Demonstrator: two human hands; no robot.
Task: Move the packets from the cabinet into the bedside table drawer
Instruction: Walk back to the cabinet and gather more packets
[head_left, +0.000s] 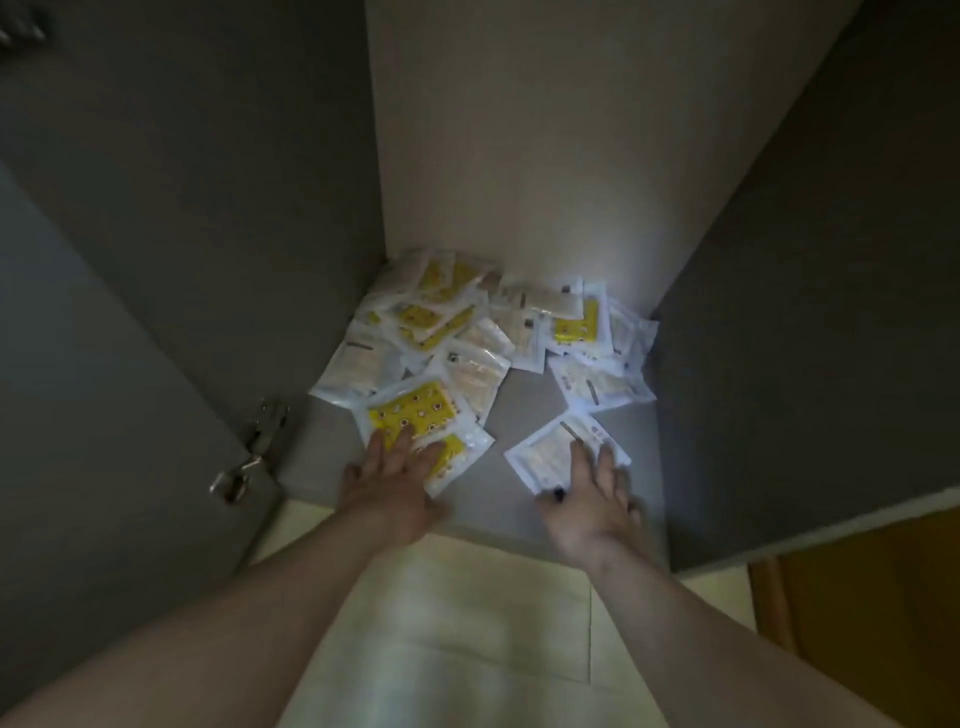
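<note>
Several white packets, some with yellow prints, lie in a heap (467, 332) on the grey cabinet shelf (514, 410). My left hand (395, 478) lies flat with straight fingers on two yellow-printed packets (415, 410) at the heap's near edge. My right hand (592, 493) rests with spread fingers on a single pale packet (550, 452) lying apart from the heap near the shelf's front. The bedside table drawer is not in view.
The cabinet's open left door (130, 364) carries a metal hinge (254, 447). The right door (831, 364) stands open too. The pale back wall (545, 156) rises behind the heap. Light floor tiles (467, 623) lie below the shelf edge.
</note>
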